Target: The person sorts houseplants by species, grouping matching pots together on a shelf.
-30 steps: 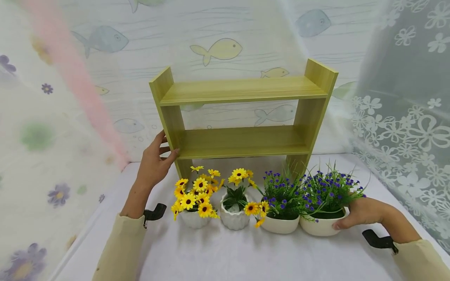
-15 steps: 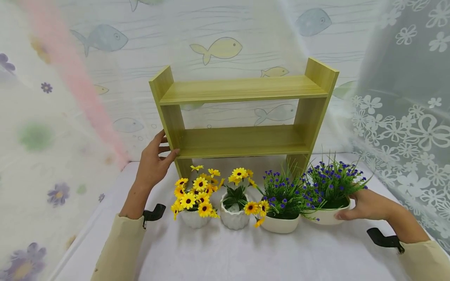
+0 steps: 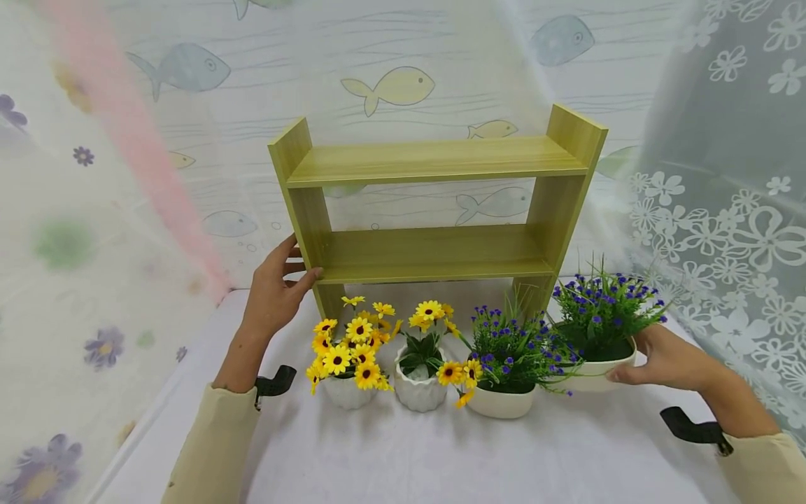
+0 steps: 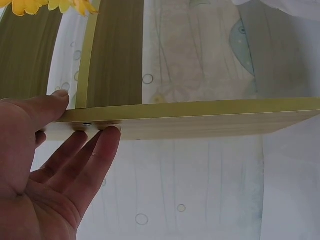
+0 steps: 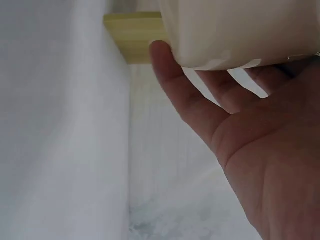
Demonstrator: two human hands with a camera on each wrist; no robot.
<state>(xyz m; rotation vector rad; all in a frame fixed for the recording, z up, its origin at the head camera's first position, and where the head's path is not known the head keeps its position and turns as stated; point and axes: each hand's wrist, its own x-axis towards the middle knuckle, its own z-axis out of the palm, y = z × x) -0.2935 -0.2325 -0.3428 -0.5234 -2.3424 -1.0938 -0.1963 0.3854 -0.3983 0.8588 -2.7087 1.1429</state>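
My left hand (image 3: pixel 277 287) grips the left side panel of a light wooden shelf (image 3: pixel 434 253). In the left wrist view its thumb lies over the panel's front edge (image 4: pixel 200 109), and the fingers press the outer face. Over on the right, my right hand (image 3: pixel 674 360) holds a potted plant with purple flowers (image 3: pixel 607 308) by the end of its cream oval pot. The pot's smooth side (image 5: pixel 240 35) fills the top of the right wrist view, with the fingers against it. That pot is raised, tilted a little, near the shelf's right leg.
In a row before the shelf stand a second purple-flowered plant (image 3: pixel 504 350) and two yellow-flowered plants in white pots, one in the middle (image 3: pixel 420 388) and one at left (image 3: pixel 349 395). A white cloth (image 3: pixel 409 462) covers the table. Fish-patterned curtain (image 3: pixel 390 42) hangs behind.
The right hand has lifted the potted plant off the table and moved it back and slightly right. My left hand and the shelf have stayed in place.
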